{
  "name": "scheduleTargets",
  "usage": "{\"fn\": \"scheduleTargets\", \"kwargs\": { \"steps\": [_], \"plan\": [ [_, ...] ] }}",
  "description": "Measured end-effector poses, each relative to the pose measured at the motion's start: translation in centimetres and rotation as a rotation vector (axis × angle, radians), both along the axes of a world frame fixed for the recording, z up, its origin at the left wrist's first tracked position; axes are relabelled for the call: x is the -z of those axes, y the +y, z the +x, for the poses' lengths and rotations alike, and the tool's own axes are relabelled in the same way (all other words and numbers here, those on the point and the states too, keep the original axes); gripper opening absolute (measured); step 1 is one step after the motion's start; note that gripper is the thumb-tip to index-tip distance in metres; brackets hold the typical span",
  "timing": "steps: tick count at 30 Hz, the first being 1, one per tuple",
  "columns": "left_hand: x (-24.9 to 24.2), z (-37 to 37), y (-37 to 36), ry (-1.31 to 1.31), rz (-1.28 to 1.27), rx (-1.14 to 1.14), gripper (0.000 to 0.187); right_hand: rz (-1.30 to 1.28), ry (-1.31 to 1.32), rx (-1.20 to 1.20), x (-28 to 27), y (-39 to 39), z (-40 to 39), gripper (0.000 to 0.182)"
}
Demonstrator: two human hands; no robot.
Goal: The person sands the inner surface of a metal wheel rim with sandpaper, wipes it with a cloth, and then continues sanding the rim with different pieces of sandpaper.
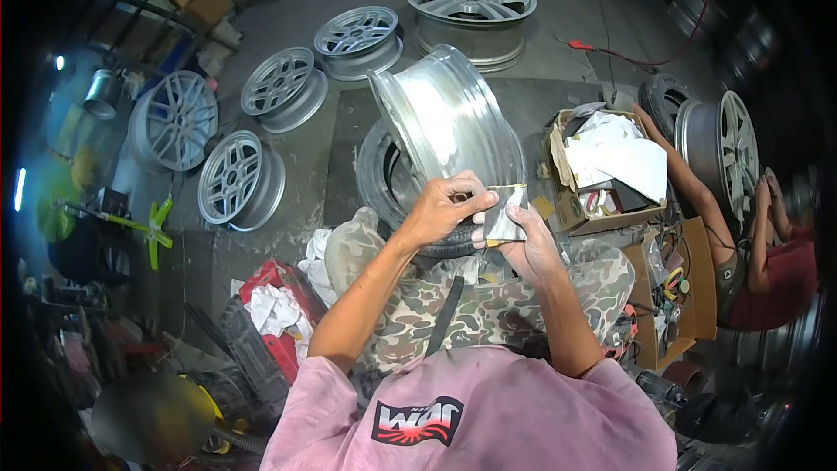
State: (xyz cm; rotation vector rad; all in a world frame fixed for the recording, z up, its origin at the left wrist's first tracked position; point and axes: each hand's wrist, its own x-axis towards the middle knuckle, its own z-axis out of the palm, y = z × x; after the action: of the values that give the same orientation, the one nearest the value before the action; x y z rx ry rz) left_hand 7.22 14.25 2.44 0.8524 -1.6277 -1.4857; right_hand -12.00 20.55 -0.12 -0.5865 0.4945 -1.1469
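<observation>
A folded piece of sandpaper [503, 220], dark grey with a pale smear and tan edges, is held in front of my lap. My right hand [534, 244] grips it from the right, thumb flat on its face. At its upper left corner, my left hand [446, 207] pinches it with fingers curled. Just beyond my hands, a shiny bare-metal wheel rim [449, 109] leans tilted on a black tire [370, 161] lying on the floor. My hands partly hide the near side of the rim and tire.
Several alloy wheels [279, 83] stand on the floor ahead and left. A cardboard box of papers [615, 157] and a box of tools [689, 296] are at right, near another person [776, 279]. A red toolbox [275, 296] with white cloths is at left.
</observation>
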Motion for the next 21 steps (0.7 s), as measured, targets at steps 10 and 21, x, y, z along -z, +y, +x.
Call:
{"fn": "scheduleTargets", "kwargs": {
  "steps": [10, 21],
  "plan": [
    [-0.9, 1.1, -0.9, -0.137, 0.087, -0.072, 0.021, -0.159, 0.415, 0.249, -0.3, -2.1, 1.0, 0.030],
    [-0.5, 6.4, -15.2, -0.493, -0.538, -0.944, 0.041, -0.753, 1.373, 0.757, -0.5, -12.6, 4.1, 0.023]
  ]
}}
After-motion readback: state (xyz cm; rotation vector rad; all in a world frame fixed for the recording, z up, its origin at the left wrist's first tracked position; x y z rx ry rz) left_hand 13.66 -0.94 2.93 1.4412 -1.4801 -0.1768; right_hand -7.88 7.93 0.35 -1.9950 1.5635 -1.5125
